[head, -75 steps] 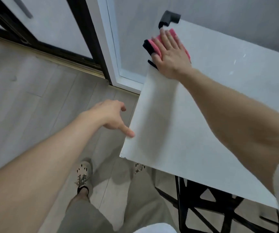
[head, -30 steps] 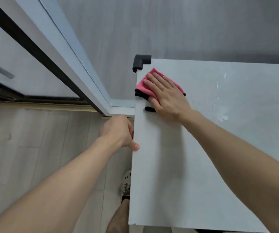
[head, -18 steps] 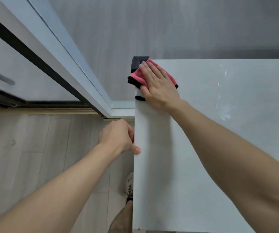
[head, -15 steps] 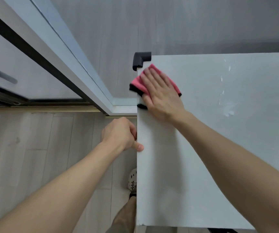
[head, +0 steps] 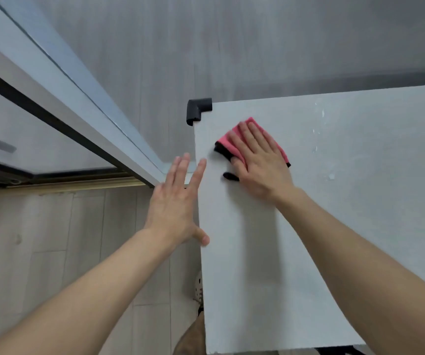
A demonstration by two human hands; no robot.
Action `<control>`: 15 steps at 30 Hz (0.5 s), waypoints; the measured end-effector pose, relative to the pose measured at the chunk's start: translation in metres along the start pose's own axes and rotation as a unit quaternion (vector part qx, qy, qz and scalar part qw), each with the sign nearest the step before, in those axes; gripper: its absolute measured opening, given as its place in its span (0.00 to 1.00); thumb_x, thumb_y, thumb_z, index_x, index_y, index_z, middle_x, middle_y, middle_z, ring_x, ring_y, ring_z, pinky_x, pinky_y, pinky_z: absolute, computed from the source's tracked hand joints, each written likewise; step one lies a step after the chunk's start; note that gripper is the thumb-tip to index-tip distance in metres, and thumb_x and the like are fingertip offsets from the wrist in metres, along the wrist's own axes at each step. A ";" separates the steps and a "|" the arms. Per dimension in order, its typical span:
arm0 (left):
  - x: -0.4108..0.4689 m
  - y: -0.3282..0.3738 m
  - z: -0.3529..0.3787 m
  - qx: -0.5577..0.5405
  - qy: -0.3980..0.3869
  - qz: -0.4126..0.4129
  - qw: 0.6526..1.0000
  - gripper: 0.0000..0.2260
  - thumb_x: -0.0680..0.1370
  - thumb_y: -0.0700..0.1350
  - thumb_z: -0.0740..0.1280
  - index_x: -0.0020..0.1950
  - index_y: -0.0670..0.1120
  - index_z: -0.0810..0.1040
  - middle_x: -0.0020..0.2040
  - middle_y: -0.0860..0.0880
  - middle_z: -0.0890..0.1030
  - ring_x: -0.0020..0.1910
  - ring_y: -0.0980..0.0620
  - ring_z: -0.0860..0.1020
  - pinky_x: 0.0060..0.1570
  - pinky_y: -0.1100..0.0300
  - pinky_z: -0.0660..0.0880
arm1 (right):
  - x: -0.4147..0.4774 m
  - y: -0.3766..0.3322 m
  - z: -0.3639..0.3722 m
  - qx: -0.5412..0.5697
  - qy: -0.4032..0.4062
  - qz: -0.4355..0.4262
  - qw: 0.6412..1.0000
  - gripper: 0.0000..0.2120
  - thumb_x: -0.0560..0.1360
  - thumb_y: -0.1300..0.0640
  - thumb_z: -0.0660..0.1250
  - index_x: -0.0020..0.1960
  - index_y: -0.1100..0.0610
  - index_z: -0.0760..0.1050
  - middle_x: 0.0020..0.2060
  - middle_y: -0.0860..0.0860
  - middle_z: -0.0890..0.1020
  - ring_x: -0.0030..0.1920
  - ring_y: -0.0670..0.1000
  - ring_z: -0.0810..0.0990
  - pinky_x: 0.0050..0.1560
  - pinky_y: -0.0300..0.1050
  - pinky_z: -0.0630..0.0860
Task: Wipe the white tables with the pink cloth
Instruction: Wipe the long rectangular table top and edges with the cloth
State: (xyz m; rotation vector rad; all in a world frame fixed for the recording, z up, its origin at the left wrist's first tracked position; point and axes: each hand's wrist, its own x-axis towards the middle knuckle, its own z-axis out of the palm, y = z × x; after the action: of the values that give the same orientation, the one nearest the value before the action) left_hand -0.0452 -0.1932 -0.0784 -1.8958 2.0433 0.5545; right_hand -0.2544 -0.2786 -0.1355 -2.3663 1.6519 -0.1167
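While the straight-fingered right hand (head: 260, 165) presses the pink cloth (head: 233, 140) on the white table (head: 347, 226), the left hand (head: 175, 208) hangs released.

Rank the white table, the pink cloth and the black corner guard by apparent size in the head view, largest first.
1. white table, by far the largest
2. pink cloth, partly covered by the right hand
3. black corner guard

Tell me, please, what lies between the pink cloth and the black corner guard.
Only bare white table separates the pink cloth from the corner guard, per the head view.
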 end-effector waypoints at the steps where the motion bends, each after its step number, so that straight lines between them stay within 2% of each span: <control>1: 0.004 0.000 0.000 0.016 -0.005 0.029 0.999 0.81 0.53 0.74 0.83 0.85 0.52 0.28 0.86 0.47 0.32 0.86 0.46 0.35 0.84 0.47 0.55 | 0.028 -0.004 -0.003 0.014 0.008 0.059 0.998 0.33 0.85 0.43 0.47 0.89 0.47 0.50 0.89 0.52 0.48 0.88 0.51 0.42 0.87 0.53 0.39; 3: 0.012 -0.003 0.000 0.026 -0.028 0.049 0.998 0.81 0.53 0.75 0.82 0.85 0.49 0.29 0.85 0.48 0.28 0.85 0.48 0.31 0.86 0.46 0.49 | 0.074 -0.029 -0.002 0.028 0.011 0.099 0.995 0.33 0.85 0.43 0.48 0.89 0.48 0.50 0.89 0.55 0.48 0.88 0.54 0.43 0.87 0.55 0.37; 5: 0.018 -0.006 0.001 0.038 -0.032 0.058 0.997 0.82 0.52 0.76 0.81 0.86 0.46 0.30 0.85 0.48 0.29 0.85 0.49 0.31 0.86 0.46 0.48 | 0.090 -0.040 0.002 0.011 0.001 0.042 0.999 0.32 0.87 0.44 0.49 0.89 0.49 0.50 0.89 0.54 0.49 0.88 0.53 0.43 0.86 0.54 0.37; 7: 0.018 -0.005 0.001 0.043 -0.029 0.068 0.996 0.82 0.52 0.77 0.80 0.86 0.45 0.31 0.86 0.47 0.30 0.85 0.49 0.32 0.86 0.45 0.48 | 0.080 -0.011 -0.001 -0.002 0.002 0.013 1.000 0.31 0.87 0.45 0.51 0.89 0.47 0.51 0.89 0.52 0.49 0.88 0.51 0.44 0.86 0.51 0.37; 8: 0.017 -0.004 0.001 0.041 -0.030 0.069 0.996 0.82 0.52 0.76 0.80 0.85 0.45 0.30 0.86 0.47 0.29 0.85 0.49 0.32 0.86 0.45 0.48 | 0.070 0.013 -0.005 -0.003 0.014 0.039 0.999 0.31 0.87 0.44 0.51 0.89 0.46 0.52 0.89 0.51 0.50 0.88 0.50 0.44 0.86 0.50 0.37; 10: 0.016 -0.003 0.000 0.033 -0.032 0.067 0.997 0.82 0.53 0.75 0.81 0.85 0.45 0.29 0.85 0.48 0.28 0.85 0.49 0.32 0.86 0.44 0.48 | 0.048 0.055 -0.020 0.008 0.036 0.159 0.987 0.32 0.86 0.43 0.50 0.89 0.45 0.52 0.89 0.51 0.50 0.88 0.50 0.44 0.86 0.50 0.37; 12: 0.015 -0.003 -0.002 0.023 -0.035 0.067 0.997 0.82 0.53 0.74 0.82 0.85 0.46 0.29 0.84 0.48 0.27 0.86 0.50 0.35 0.86 0.45 0.50 | 0.046 0.061 -0.022 0.014 0.045 0.266 0.963 0.32 0.86 0.43 0.49 0.89 0.48 0.50 0.89 0.54 0.49 0.88 0.53 0.44 0.87 0.54 0.38; 14: 0.014 -0.003 -0.006 0.020 -0.039 0.066 0.997 0.83 0.52 0.73 0.83 0.85 0.47 0.29 0.84 0.49 0.27 0.87 0.50 0.39 0.85 0.46 0.53 | 0.065 0.017 -0.010 0.011 0.068 0.276 0.959 0.33 0.86 0.45 0.52 0.88 0.52 0.53 0.88 0.58 0.51 0.88 0.57 0.45 0.87 0.57 0.39; 15: 0.012 -0.001 -0.008 0.026 -0.041 0.065 0.997 0.83 0.52 0.73 0.83 0.85 0.47 0.30 0.85 0.49 0.27 0.87 0.51 0.44 0.83 0.47 0.57 | 0.075 -0.013 -0.004 0.015 0.067 0.233 0.970 0.33 0.86 0.45 0.53 0.88 0.53 0.55 0.88 0.58 0.52 0.88 0.58 0.46 0.87 0.56 0.39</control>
State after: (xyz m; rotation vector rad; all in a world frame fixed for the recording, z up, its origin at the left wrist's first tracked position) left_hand -0.0445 -0.2079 -0.0773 -1.6922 2.1173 0.5928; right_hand -0.2167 -0.3448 -0.1340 -1.9203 2.2019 -0.2129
